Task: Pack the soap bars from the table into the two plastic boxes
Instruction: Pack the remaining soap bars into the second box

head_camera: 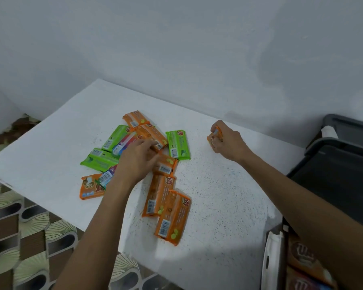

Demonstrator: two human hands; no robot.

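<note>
White table [218, 206]; beside it, plastic box [274, 260] with orange soap bars [304, 260].

Orange soap bars [172, 216], green soap bars [178, 147]; white table [228, 206], dark speckles; floor [29, 237] brown-cream fan pattern; box [344, 164] dark grey.

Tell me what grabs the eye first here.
A bright heap of orange and green soap bars lies on the white table. The left hand is on the heap, while the right hand grips one orange bar apart from it. A dark plastic box stands at the right edge.
</note>
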